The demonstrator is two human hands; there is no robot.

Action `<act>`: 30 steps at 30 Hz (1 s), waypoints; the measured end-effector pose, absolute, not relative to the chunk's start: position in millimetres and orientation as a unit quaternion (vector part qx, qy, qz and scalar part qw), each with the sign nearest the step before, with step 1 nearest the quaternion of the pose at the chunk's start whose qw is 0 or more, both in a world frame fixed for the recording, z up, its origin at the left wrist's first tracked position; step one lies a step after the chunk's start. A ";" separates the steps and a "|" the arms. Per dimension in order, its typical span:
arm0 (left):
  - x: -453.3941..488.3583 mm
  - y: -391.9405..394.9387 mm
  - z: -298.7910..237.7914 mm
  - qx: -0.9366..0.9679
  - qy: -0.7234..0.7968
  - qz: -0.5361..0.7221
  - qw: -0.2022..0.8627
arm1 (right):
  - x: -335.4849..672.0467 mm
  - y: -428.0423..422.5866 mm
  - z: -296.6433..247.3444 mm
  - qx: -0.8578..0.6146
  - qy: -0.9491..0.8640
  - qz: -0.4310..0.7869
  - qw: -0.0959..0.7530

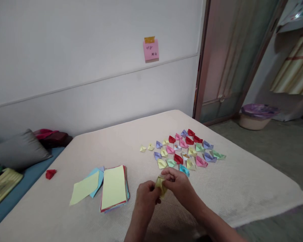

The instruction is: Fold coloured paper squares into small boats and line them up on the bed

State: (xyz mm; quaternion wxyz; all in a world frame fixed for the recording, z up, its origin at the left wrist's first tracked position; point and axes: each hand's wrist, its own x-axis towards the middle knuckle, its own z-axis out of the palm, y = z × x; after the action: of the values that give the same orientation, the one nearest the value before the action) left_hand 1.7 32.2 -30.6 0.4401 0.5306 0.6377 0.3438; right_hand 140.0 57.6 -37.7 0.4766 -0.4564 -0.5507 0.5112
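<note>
Between my two hands is a folded piece of yellow paper point(160, 186), held a little above the cloth-covered table. My left hand point(146, 195) pinches its lower left side. The fingers of my right hand point(175, 181) grip it from the right, near the upper edge. Just beyond my hands lie several folded paper boats point(178, 158) in red, pink, yellow, green, blue and white, set out in rough rows. A stack of coloured paper sheets point(114, 188) with yellow on top lies left of my left hand.
Loose yellow point(85, 188) and blue sheets lie left of the stack. A crumpled-looking red paper piece point(50, 173) is near the left edge. Two small yellow folded pieces point(142, 149) sit apart from the boats. A pink note point(150, 50) is taped to the wall; a lined bin point(256, 116) stands on the floor.
</note>
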 end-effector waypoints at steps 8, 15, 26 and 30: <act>2.3 33.1 -29.4 0.543 0.637 0.350 0.420 | 142.1 57.3 -34.1 -0.474 -0.559 0.488 0.473; 2.3 30.7 -26.1 0.527 0.639 0.380 0.412 | 141.7 56.5 -39.0 -0.467 -0.571 0.483 0.472; -7.3 39.5 -39.0 0.493 0.639 0.408 0.427 | 144.5 62.7 -24.6 -0.477 -0.479 0.559 0.480; -13.3 45.4 -49.6 0.479 0.649 0.405 0.431 | 150.5 65.4 -20.5 -0.494 -0.403 0.566 0.523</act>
State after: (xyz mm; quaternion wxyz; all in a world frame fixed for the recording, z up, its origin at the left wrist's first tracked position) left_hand -13.3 45.4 -49.6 0.4308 0.4785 0.6491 0.4050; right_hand 150.5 65.4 -20.5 0.5233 -0.4941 -0.4026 0.5656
